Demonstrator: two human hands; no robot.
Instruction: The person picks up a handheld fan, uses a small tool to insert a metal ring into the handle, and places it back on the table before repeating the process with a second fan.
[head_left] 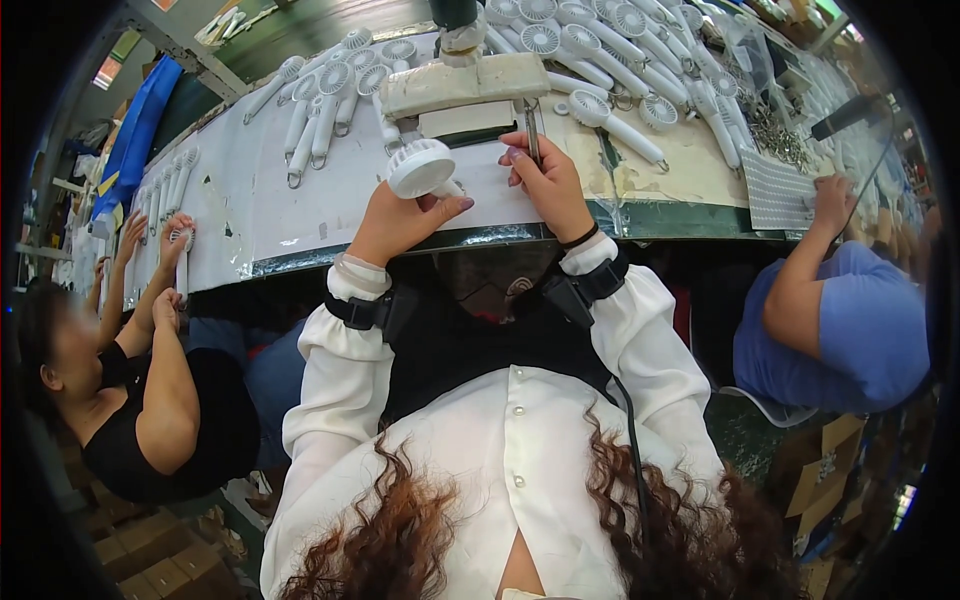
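Note:
My left hand (392, 222) is closed round a white handheld fan (418, 168). Its round head points up and away from me, and my fingers hide most of its handle. To the right, my right hand (552, 190) grips a slim, metallic, pen-like tool (532, 132) that stands nearly upright; its exact kind is not clear. Both hands are just above the near edge of the white-covered table (300, 215), a short gap between them. Beyond them lies a small white block or pad (465, 120) with a dark edge.
A pale padded bar (465, 85) on a post spans the space past my hands. Piled white fans (590, 105) lie at the back. A co-worker at left handles another fan (181, 262); a co-worker's hand (832, 200) at right rests by a patterned sheet (778, 195).

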